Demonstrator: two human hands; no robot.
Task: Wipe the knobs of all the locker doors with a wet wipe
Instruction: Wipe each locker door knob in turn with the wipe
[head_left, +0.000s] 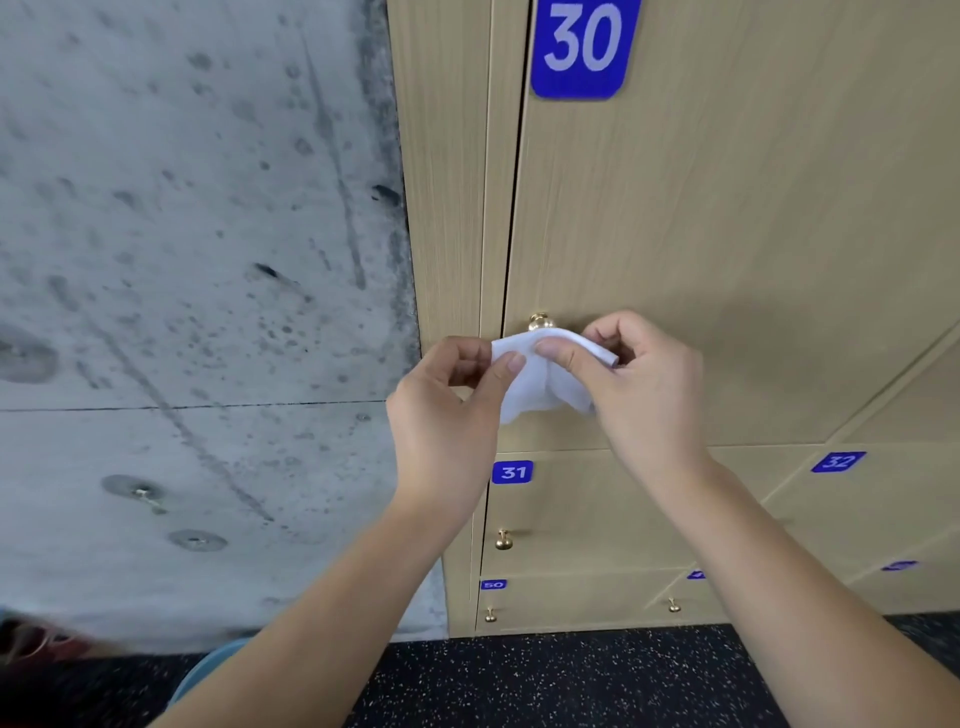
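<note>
Just below the brass knob (538, 322) of locker 30, I pinch the wet wipe (540, 382) with my left hand (447, 410) and right hand (644, 384); limp and light, it seems best gripped bunched.

Only 1 view, worn on the head, looking forward and down at close range. Faces locker door 30 (727, 208) nearly square on, wide-angle bending the lower doors away to the right. Takes in a concrete wall (182, 260) at left and speckled dark floor (571, 675) along the bottom edge.
</note>
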